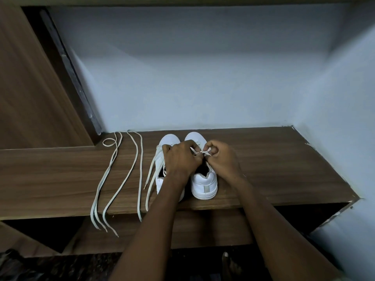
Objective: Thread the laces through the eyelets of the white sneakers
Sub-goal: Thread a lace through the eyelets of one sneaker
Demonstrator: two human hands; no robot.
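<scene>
Two white sneakers stand side by side on a wooden shelf point(263, 163), heels toward me: the left sneaker point(162, 179) and the right sneaker point(205, 185). Over the right sneaker's eyelets my left hand point(180, 159) and my right hand point(221, 157) both pinch a short stretch of white lace point(200, 152) between them. Two lace ends point(151, 179) trail from the left sneaker toward the shelf's front edge. My hands hide the eyelets.
Two loose white laces point(113, 175) lie stretched on the shelf left of the sneakers, their ends hanging over the front edge. A wooden door panel point(30, 88) rises at the left. Pale walls close the back and right. A bare foot point(229, 264) shows on the dark floor below.
</scene>
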